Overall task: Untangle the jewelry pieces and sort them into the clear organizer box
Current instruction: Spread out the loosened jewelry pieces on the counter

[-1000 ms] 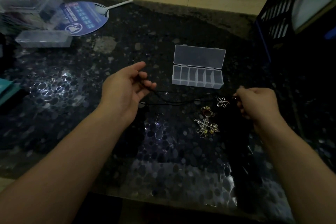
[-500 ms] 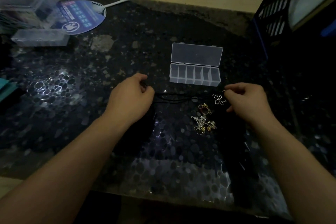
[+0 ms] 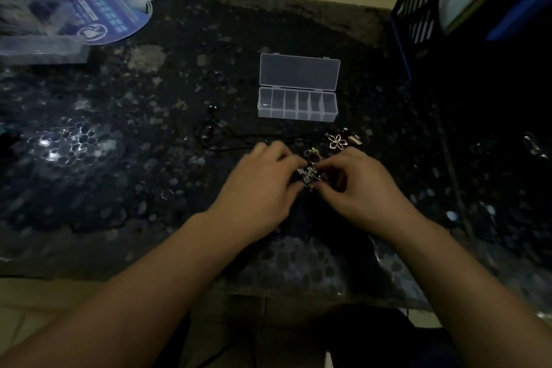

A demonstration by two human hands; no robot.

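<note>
Head view shows you in the untangling step. Your left hand (image 3: 263, 185) and your right hand (image 3: 361, 185) meet in the middle of the frame over a small shiny clump of jewelry (image 3: 307, 178). Your fingers on both sides are curled in and seem to pinch the clump between their tips, though the picture is a bit blurry there. The clump looks like thin silver and gold metal bits hooked together, bumpy and sparkly.

Just above your hands lies a gold ring piece (image 3: 312, 155). Up and to the right of it sits a flat flower charm (image 3: 337, 140) with open wire petals. A thin black cord (image 3: 227, 136) loops on the table left of that; it looks soft and floppy.

Higher in the frame, the clear organizer box (image 3: 298, 106) sits open, with its lid flat behind it. It is hard, see-through plastic with a row of little square spaces. As far as you can see, nothing is in them yet, so the sorting has not begun.

Next, I think you need to pull the hooked bits apart slowly. Tiny wires can bend or snag, so go gently. The dark table (image 3: 119, 158) is shiny and spotty, so small pieces may be hard to spot on it.
</note>
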